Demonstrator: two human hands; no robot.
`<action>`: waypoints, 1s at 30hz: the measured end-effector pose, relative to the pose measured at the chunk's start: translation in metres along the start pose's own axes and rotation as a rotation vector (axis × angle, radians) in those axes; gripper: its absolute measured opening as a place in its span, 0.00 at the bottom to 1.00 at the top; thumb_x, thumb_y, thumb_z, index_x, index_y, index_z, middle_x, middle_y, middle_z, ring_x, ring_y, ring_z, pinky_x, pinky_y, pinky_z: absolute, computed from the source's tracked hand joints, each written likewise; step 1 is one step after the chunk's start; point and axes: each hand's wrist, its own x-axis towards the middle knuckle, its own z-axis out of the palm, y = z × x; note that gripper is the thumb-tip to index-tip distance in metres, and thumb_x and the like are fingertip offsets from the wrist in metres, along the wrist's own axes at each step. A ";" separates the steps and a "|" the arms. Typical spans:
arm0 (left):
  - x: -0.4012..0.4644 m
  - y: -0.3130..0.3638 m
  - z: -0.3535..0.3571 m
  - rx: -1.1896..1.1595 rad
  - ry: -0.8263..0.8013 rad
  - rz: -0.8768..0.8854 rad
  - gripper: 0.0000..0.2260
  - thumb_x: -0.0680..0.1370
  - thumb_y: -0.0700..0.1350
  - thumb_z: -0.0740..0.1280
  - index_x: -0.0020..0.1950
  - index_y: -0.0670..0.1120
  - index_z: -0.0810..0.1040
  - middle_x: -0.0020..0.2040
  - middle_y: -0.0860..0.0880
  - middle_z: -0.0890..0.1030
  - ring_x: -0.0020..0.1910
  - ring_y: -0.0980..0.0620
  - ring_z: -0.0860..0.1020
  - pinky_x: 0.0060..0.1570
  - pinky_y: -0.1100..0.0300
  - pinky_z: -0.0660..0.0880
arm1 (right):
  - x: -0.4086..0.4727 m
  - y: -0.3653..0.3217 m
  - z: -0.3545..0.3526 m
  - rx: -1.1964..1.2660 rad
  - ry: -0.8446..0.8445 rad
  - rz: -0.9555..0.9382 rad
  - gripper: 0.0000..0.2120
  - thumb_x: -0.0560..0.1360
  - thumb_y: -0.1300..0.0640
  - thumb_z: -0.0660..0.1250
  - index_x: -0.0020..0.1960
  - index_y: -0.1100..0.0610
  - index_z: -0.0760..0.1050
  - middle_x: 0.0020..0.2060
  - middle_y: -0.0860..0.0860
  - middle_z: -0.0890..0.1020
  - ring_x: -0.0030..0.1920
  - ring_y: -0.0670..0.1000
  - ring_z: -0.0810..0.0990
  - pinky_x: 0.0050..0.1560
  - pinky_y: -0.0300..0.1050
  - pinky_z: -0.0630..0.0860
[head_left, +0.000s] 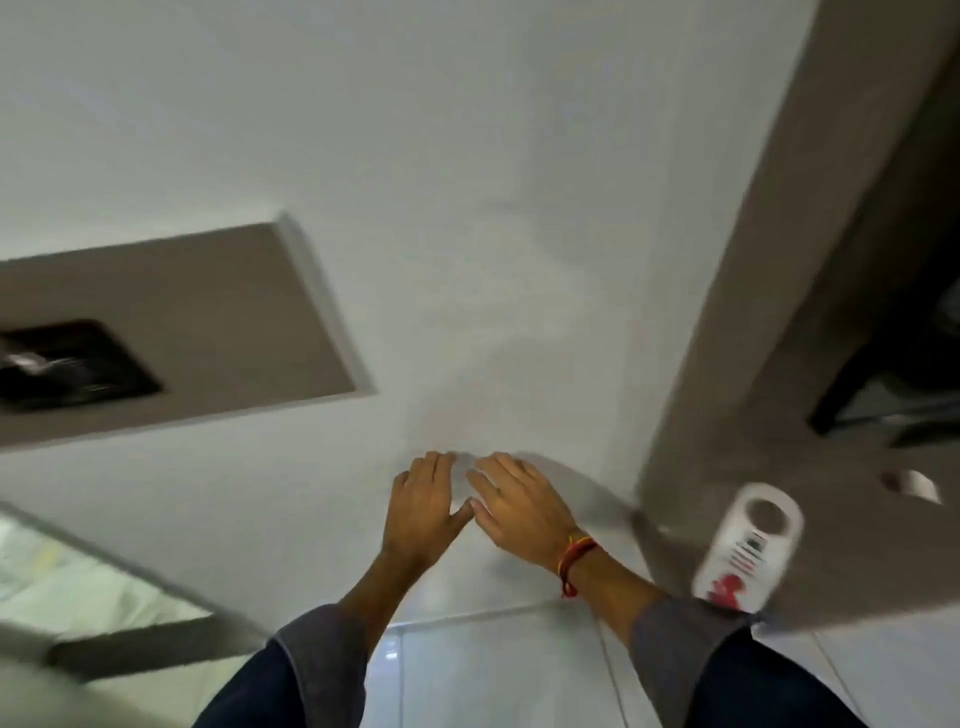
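Note:
My left hand (423, 499) and my right hand (514, 501) lie side by side, backs toward the camera, flat against a white wall (467, 208) low down near the floor. The fingers of both hands are straight and spread, and the thumbs nearly meet. Neither hand holds anything. A red and yellow thread band is tied round my right wrist. The frame is blurred by motion.
A grey-brown door (753, 364) stands to the right with a white and red door hanger (748, 551) on its handle. A brown panel with a dark fitting (171, 332) sits on the wall at left. Glossy floor tiles (493, 670) lie below.

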 end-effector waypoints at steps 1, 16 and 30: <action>-0.011 -0.022 -0.019 0.006 0.046 -0.050 0.31 0.78 0.67 0.61 0.69 0.44 0.76 0.63 0.44 0.81 0.59 0.43 0.80 0.58 0.47 0.77 | 0.021 -0.022 -0.001 0.021 0.013 -0.045 0.15 0.78 0.53 0.67 0.61 0.58 0.83 0.55 0.54 0.86 0.55 0.55 0.84 0.56 0.51 0.83; -0.324 -0.329 -0.313 0.310 0.566 -0.921 0.23 0.75 0.56 0.72 0.63 0.44 0.71 0.56 0.45 0.76 0.54 0.43 0.75 0.52 0.49 0.76 | 0.235 -0.499 -0.061 0.240 0.206 -0.768 0.29 0.83 0.47 0.61 0.81 0.59 0.67 0.80 0.58 0.70 0.79 0.58 0.71 0.77 0.56 0.72; -0.396 -0.503 -0.346 0.220 0.186 -0.461 0.39 0.83 0.56 0.61 0.82 0.57 0.35 0.84 0.58 0.38 0.83 0.56 0.41 0.81 0.48 0.51 | 0.354 -0.639 -0.071 -0.137 0.616 -0.831 0.36 0.87 0.40 0.50 0.85 0.62 0.49 0.86 0.55 0.47 0.86 0.53 0.46 0.85 0.58 0.45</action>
